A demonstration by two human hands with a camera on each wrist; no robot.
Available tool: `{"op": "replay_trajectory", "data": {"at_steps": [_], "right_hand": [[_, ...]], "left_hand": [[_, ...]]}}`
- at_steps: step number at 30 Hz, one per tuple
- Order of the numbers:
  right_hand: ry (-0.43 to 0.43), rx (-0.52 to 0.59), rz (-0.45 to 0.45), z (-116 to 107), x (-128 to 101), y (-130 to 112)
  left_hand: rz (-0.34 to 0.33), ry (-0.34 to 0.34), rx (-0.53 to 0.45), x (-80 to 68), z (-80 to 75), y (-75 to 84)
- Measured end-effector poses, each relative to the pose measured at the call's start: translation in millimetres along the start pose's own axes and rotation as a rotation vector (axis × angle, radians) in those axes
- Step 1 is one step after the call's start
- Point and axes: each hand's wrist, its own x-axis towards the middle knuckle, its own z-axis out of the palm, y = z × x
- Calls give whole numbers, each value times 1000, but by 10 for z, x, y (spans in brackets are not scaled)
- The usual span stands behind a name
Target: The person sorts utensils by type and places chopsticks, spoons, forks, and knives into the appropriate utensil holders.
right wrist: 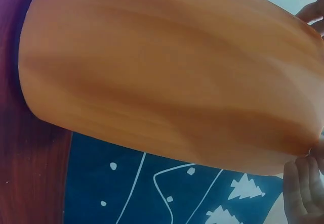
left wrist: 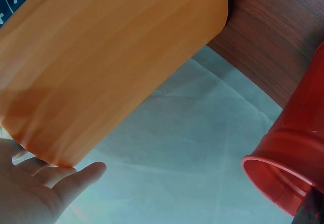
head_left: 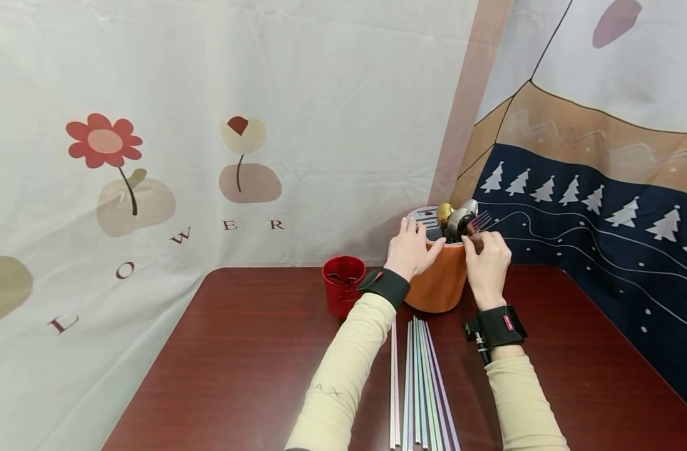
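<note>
An orange utensil holder [head_left: 438,282] stands at the far edge of the table, its top partly a slotted grey lid [head_left: 427,220]. Gold and silver spoons [head_left: 461,216] and a fork [head_left: 479,222] with purplish tines stick up from it. My left hand [head_left: 409,250] rests at the holder's left rim, fingers reaching over the top and thumb spread away, as the left wrist view also shows. On the opposite side, my right hand [head_left: 488,266] pinches the right rim with curled fingers, just below the fork. The utensils' lower parts are hidden inside.
A red cup [head_left: 343,288] with small dark items inside stands left of the holder, close by my left wrist. Several long pastel straws [head_left: 425,382] lie between my forearms on the brown table [head_left: 253,351]. Printed cloth [head_left: 343,125] hangs behind and to the right.
</note>
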Motion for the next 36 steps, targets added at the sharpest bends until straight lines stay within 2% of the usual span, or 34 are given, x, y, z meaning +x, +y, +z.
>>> {"op": "replay_trajectory", "data": {"at_steps": [6, 11, 18, 25, 31, 36], "right_hand": [[-14, 26, 11, -23, -80, 67], [12, 40, -5, -23, -91, 102], [45, 101, -22, -39, 13, -15], [49, 65, 1, -54, 56, -56], [12, 47, 1, -59, 79, -24], [-53, 19, -8, -74, 59, 32]], "left_hand": [[2, 6, -2, 1, 4, 6], [4, 6, -12, -6, -2, 10], [2, 3, -12, -7, -19, 20], [-9, -13, -15, -3, -25, 21], [-6, -15, -9, 8, -8, 9], [-9, -13, -9, -6, -23, 23]]}}
